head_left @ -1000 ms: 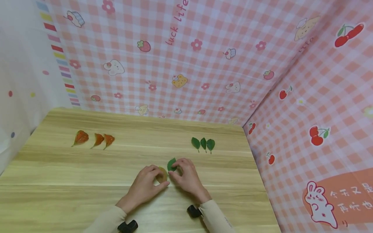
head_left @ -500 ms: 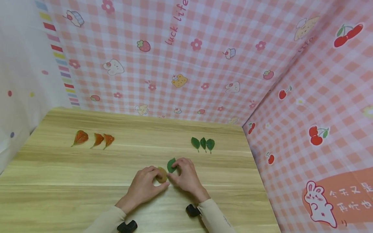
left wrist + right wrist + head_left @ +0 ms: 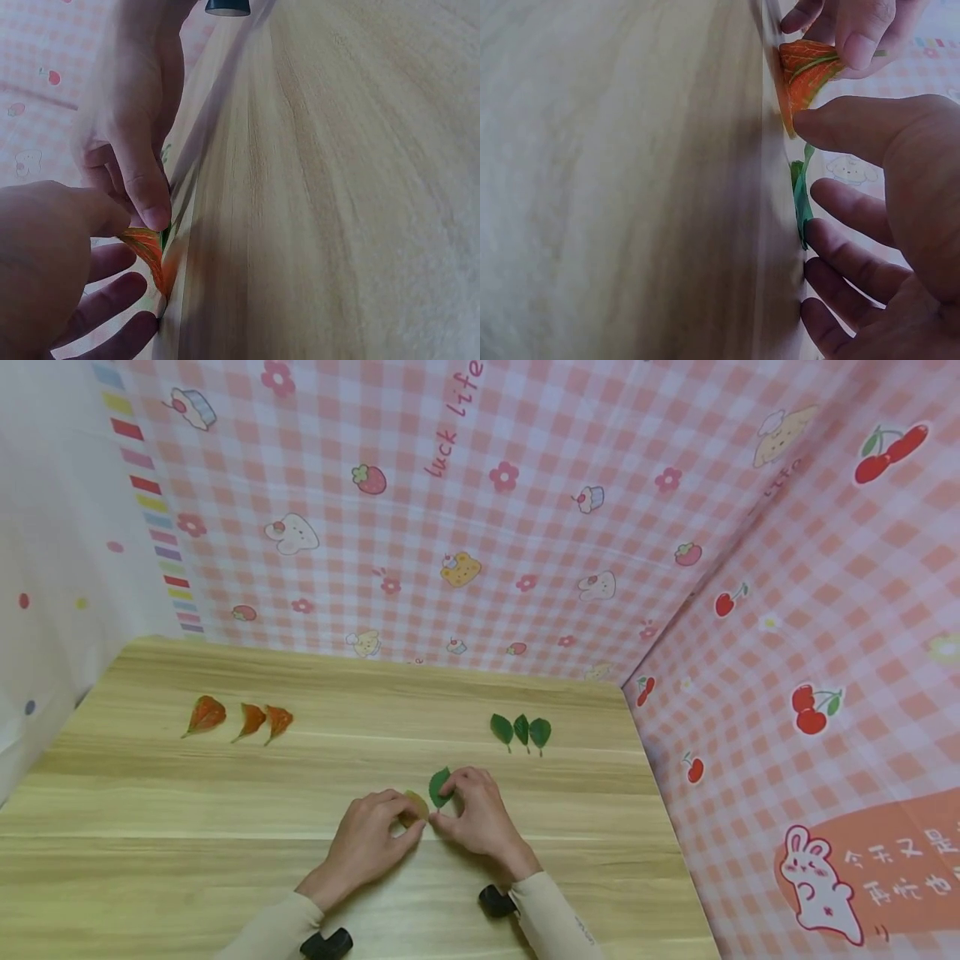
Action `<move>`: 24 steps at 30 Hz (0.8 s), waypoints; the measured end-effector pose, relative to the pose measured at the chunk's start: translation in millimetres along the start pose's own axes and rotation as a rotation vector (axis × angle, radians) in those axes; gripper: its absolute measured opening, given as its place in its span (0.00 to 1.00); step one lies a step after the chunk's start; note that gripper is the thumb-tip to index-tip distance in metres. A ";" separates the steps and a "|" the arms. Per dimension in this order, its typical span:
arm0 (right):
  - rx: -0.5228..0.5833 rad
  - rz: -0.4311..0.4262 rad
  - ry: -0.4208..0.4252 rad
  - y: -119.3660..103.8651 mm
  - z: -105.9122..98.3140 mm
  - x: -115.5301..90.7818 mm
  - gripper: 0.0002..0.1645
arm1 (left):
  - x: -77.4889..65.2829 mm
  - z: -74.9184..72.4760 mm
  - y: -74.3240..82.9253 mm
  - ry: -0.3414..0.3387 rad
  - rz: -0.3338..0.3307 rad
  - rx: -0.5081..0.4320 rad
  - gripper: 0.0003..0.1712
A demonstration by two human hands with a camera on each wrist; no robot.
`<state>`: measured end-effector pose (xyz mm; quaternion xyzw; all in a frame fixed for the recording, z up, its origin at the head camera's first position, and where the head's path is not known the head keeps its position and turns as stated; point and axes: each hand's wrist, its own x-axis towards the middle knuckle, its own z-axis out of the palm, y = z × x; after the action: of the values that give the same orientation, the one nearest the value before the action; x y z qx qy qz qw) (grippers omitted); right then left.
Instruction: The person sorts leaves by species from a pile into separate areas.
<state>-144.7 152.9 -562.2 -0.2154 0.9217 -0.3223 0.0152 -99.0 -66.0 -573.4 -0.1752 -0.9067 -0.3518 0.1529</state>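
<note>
Both hands work close together over the table. My left hand point(image 3: 372, 828) pinches an orange leaf with a yellowish back point(image 3: 413, 810), its thumb pressed on the stem end in the right wrist view. In that view the orange side of the leaf point(image 3: 810, 67) shows, with green veins. The right hand point(image 3: 483, 818) is beside a toothed green leaf point(image 3: 438, 787). Its fingertips touch this leaf point(image 3: 802, 199), while the thumb stays apart from them, close to the orange leaf's tip. Part of each leaf is hidden by the fingers.
Three orange-red leaves point(image 3: 252, 720) lie in a row at the back left of the wooden table point(image 3: 187, 860). Three green leaves point(image 3: 522, 732) lie at the back right. A checked pink cloth wall point(image 3: 420, 527) rises behind, and another stands on the right.
The left thumb has closed in on the orange leaf, which has shifted slightly. The green leaf has turned a little under the right fingers. The leaves at the back stay put.
</note>
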 end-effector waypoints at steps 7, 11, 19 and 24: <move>0.021 -0.011 -0.008 0.8 -2.2 -2.0 0.10 | 0.2 -0.6 -0.2 0.056 0.031 -0.009 0.07; 0.004 -0.021 -0.006 1.0 -3.0 -2.1 0.08 | 0.9 -2.1 -0.8 0.035 -0.010 -0.025 0.06; 0.008 -0.003 -0.001 1.4 -2.7 -2.4 0.06 | 1.9 -6.4 -1.4 0.030 -0.075 -0.031 0.05; -0.001 0.011 0.013 1.5 -2.1 -3.2 0.06 | 2.6 -8.9 -1.4 0.048 -0.088 -0.039 0.06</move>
<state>-142.7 156.5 -561.8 -0.2081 0.9232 -0.3229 0.0109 -100.6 -72.6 -566.9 -0.1296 -0.9025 -0.3799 0.1557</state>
